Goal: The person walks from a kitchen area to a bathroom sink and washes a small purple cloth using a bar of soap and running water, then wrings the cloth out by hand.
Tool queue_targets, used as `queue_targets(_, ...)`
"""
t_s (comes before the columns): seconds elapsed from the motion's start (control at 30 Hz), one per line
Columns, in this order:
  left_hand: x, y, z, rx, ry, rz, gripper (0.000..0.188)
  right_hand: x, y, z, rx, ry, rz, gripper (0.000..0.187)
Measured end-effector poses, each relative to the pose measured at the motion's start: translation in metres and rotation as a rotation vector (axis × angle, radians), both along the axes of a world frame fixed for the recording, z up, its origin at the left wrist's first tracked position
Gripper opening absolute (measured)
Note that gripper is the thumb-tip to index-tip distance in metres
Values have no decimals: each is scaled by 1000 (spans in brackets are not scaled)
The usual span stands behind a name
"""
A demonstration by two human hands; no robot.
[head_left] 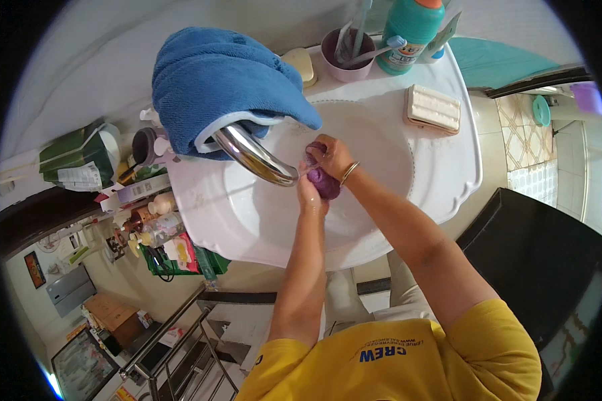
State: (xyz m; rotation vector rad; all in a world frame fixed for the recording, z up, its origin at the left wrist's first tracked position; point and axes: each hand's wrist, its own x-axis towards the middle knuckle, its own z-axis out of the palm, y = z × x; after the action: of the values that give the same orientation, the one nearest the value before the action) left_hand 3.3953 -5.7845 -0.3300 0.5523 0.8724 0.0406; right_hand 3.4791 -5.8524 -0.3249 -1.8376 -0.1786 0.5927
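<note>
Over the white sink basin (247, 200), both hands are wrapped round a bunched purple cloth (323, 184), which looks wet. My left hand (310, 194) is below it, close to the mouth of the chrome faucet (257, 155). My right hand (334, 160) grips it from above with curled fingers, and a gold bangle circles that wrist. Water from the spout seems to run onto the cloth and fingers. A blue towel (227, 80) is draped over the faucet's upper part. Part of the purple cloth is hidden by my fingers.
Along the sink's back rim stand a cup (344, 70) with toothbrushes, a teal bottle (411, 33) and a pale soap bar (301, 65). A ridged soap dish (433, 109) lies at right. Bottles (160, 227) crowd the left; a black glossy surface (535, 267) stands at right.
</note>
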Motion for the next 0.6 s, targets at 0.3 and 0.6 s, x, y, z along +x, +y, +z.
queue_targets(0.3, -27, 30, 13, 246, 334, -207, 44, -37, -20, -43, -151, -22, -322, 49)
queue_targets(0.6, -7, 32, -24, -146, -152, -185, 35, -90, 5, 88, 80, -291, 213, 21)
